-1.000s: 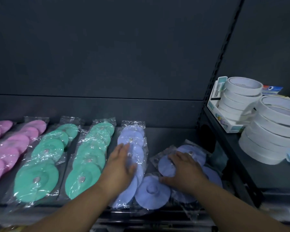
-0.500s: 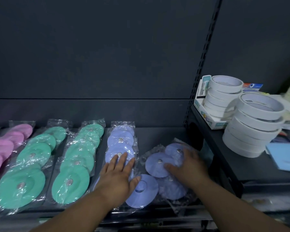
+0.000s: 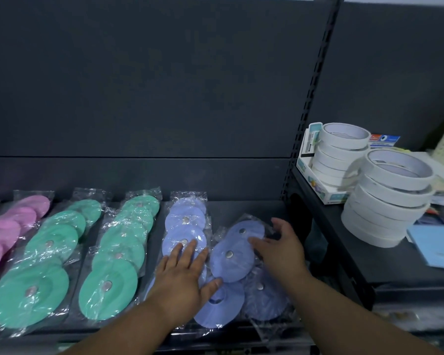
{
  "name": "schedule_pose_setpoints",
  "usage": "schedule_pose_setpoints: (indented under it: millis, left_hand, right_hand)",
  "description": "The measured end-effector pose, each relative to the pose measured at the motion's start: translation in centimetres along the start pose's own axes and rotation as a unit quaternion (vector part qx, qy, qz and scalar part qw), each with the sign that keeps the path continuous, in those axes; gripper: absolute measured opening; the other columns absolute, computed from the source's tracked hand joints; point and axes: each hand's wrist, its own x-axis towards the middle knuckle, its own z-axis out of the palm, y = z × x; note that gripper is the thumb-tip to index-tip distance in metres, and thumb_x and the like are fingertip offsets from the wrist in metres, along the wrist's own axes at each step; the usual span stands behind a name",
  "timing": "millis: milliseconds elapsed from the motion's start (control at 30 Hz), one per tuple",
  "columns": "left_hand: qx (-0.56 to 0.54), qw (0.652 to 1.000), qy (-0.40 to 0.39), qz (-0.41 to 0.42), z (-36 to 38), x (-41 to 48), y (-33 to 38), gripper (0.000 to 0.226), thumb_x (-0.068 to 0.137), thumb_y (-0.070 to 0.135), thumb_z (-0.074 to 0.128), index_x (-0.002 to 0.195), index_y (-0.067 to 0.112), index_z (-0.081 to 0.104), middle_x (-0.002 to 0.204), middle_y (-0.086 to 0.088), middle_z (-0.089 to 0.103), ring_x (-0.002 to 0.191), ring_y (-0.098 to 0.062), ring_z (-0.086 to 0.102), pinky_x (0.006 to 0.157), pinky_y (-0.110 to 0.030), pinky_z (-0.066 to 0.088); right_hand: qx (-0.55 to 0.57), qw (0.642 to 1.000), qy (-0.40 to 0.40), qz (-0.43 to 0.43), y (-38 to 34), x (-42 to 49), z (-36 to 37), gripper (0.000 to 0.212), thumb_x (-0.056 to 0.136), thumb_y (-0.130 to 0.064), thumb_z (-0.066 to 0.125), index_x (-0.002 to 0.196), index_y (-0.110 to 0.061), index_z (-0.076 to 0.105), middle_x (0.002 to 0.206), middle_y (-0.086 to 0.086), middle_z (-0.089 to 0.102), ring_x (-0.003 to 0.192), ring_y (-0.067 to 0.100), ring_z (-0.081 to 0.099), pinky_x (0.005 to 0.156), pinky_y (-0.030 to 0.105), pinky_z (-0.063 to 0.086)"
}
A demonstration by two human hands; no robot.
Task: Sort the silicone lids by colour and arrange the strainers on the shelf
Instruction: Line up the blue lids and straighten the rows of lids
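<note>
**Two open hands resting on packs of blue silicone lids on a dark shelf**

The person's left hand (image 3: 182, 278) is lying flat and open, with its fingers straight and slightly spread. It is pressing down on the near end of the first blue lid pack (image 3: 185, 221), a clear plastic sleeve of overlapping blue discs. Its thumb is touching a single blue lid (image 3: 219, 310) at the front edge.

The right hand (image 3: 280, 249) is also open and gripping nothing. Its fingers are relaxed and fanned out, and they are touching the right side of the second blue lid pack (image 3: 231, 257). This pack is lying at a slant just beside the first.

To the left, two green lid packs (image 3: 113, 265) are lying side by side in matching sleeves. Beyond them, the pink lids (image 3: 10, 229) are running off the left edge of the view. All of the packs are sitting on the dark shelf (image 3: 244, 207), in front of a dark back panel.

To the right, past a slotted upright, a higher shelf (image 3: 356, 257) is holding two stacks of white tape rolls (image 3: 387, 201). The farther stack is standing in a small box. A pale blue sheet (image 3: 438, 248) is lying beside the nearer stack.
</note>
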Motion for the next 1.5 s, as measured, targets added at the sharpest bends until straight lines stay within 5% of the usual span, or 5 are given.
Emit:
schedule_pose_setpoints:
  millis: [467,767,900,1067,1500]
  left_hand:
    - [-0.143,0.982,0.122,-0.002,-2.5,0.5,0.0,0.098,0.064,0.086,0.019,0.145,0.032,0.031,0.157,0.002,0.02,0.145,-0.017,0.016,0.118,-0.027,0.011]
    - [-0.655,0.746,0.102,-0.063,-5.5,0.8,0.5,0.034,0.076,0.031,0.078,0.098,0.01,0.064,0.078,-0.007,0.066,0.071,-0.02,0.056,0.067,-0.031,0.044]
    - [-0.669,0.728,0.11,-0.105,-4.7,1.0,-0.7,0.054,0.058,0.053,0.078,0.081,0.01,0.054,0.077,-0.006,0.045,0.07,-0.022,0.038,0.065,-0.038,0.034]
    - [-0.756,0.63,0.106,-0.144,-5.3,0.9,-1.6,0.01,0.092,0.024,0.062,0.091,0.015,0.058,0.081,-0.009,0.066,0.063,-0.019,0.061,0.05,-0.028,0.051]
    - [-0.822,0.531,0.126,-0.164,-5.2,0.4,-1.8,0.027,0.096,0.012,0.052,0.123,0.015,0.053,0.114,-0.013,0.068,0.093,-0.03,0.068,0.069,-0.044,0.059]
  right_hand:
    - [0.067,0.976,0.029,-0.205,-6.7,0.1,-0.4,0.028,0.085,0.0,0.064,0.088,-0.027,0.061,0.086,-0.005,0.068,0.077,0.002,0.063,0.072,0.012,0.05]
    - [0.175,0.974,-0.145,-0.018,-6.0,-1.2,2.1,0.017,0.086,0.001,0.063,0.091,-0.015,0.064,0.08,-0.001,0.069,0.07,0.007,0.061,0.066,0.021,0.051]
    - [-0.144,0.98,-0.135,-0.021,-4.0,0.1,1.2,0.027,0.088,-0.019,0.065,0.114,-0.011,0.062,0.11,0.005,0.068,0.093,0.011,0.064,0.084,0.023,0.05]
    - [-0.488,0.848,-0.204,-0.012,-2.1,-0.5,0.7,0.089,0.069,-0.064,0.068,0.142,-0.029,0.033,0.138,-0.005,0.05,0.126,0.018,0.047,0.112,0.04,0.028]
    - [0.036,0.999,-0.027,0.021,-4.3,-0.5,-1.0,0.017,0.091,-0.025,0.061,0.083,-0.01,0.065,0.068,0.006,0.059,0.062,0.017,0.051,0.061,0.03,0.045]
